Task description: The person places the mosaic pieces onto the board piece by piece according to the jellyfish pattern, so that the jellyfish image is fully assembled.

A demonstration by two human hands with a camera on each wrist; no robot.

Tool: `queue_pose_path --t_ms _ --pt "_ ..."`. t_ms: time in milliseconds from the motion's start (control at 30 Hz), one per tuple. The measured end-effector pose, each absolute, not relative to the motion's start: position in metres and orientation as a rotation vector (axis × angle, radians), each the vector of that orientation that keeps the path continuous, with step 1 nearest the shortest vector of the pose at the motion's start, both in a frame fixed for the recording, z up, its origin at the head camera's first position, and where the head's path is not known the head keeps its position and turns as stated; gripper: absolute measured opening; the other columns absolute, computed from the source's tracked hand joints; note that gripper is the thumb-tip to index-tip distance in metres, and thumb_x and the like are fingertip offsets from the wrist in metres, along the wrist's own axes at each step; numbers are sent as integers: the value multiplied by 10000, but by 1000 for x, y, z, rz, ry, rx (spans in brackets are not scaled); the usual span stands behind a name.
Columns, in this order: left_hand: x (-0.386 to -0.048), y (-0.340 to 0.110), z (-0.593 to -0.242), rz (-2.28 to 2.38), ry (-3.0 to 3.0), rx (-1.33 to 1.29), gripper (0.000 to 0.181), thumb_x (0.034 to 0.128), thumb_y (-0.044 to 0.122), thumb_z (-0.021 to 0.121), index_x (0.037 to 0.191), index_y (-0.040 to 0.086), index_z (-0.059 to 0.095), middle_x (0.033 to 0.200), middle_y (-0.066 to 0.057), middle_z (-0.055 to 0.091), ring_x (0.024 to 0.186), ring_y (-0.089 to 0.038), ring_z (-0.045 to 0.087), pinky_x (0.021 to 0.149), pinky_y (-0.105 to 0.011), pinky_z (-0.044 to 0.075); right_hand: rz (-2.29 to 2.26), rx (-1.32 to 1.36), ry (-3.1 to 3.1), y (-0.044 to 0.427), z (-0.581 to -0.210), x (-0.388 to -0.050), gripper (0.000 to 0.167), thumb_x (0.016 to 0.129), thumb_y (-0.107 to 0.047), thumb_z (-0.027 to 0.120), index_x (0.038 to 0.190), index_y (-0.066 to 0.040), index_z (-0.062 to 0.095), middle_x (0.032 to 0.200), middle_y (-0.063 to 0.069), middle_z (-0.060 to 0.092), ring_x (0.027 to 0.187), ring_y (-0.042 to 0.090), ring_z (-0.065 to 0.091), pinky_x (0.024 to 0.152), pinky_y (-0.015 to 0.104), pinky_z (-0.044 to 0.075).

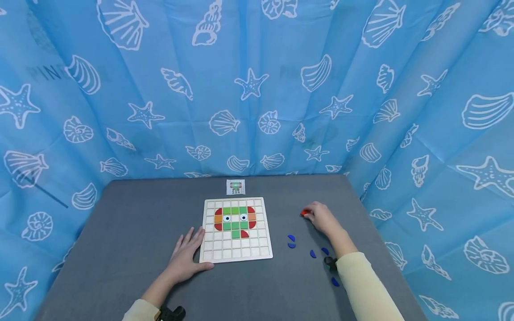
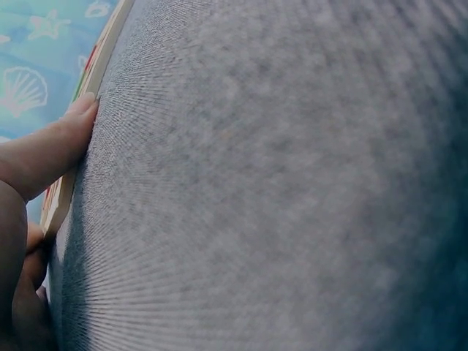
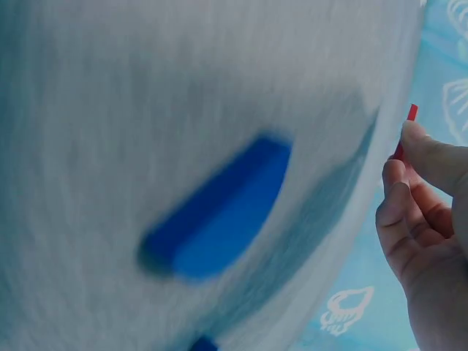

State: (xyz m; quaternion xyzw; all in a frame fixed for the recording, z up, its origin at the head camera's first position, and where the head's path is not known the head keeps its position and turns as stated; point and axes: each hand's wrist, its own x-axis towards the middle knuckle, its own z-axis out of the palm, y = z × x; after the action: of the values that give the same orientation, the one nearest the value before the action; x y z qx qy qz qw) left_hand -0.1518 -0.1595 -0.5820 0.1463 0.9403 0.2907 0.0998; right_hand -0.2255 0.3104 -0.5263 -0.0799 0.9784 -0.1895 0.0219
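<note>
A white square grid board [image 1: 218,256] lies on the grey table, with green, red and orange tiles and two eye pieces forming a face in its upper part. Below the face sit a green tile [image 1: 235,234] and a red rounded tile [image 1: 244,234]. My left hand [image 1: 186,259] rests at the board's lower left corner, fingers spread along the left side and thumb [image 2: 62,142] against the near edge. Right of the board, my right hand [image 1: 323,219] pinches a small red piece [image 1: 304,213] between thumb and fingers, raised above the table in the right wrist view.
Several blue half-round pieces [image 1: 291,245] lie scattered right of the board, one of them [image 3: 227,212] large in the right wrist view. A small picture card [image 1: 235,187] lies behind the board. Blue shell-print curtains [image 1: 249,133] stand along the back and sides.
</note>
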Motion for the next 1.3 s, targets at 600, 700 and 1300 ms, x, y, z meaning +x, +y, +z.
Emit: queue_pose_path --t_ms 600,700,1300 --pt "-149 -160 -583 892 2801 424 1163 732 690 770 1603 93 281 1665 -110 267 1559 -396 96 1213 -626 37 -680 -463 3119 252 -499 -209 258 917 -119 750 1158 -26 743 1100 106 687 895 217 630 813 421 572" --pt "-149 -160 -583 888 2804 420 1163 730 690 772 1602 92 285 1664 -112 269 1558 -397 99 1214 -626 40 -678 -482 3102 246 -497 -208 266 919 -117 747 1171 -31 739 1111 96 682 905 215 633 808 411 571" --pt "-152 -159 -580 829 2779 411 1189 744 721 738 1618 107 215 1680 -94 217 1565 -389 64 1225 -620 23 -713 -625 3069 203 -488 -199 260 923 -106 741 1175 -45 739 1137 80 669 937 195 642 807 380 575"
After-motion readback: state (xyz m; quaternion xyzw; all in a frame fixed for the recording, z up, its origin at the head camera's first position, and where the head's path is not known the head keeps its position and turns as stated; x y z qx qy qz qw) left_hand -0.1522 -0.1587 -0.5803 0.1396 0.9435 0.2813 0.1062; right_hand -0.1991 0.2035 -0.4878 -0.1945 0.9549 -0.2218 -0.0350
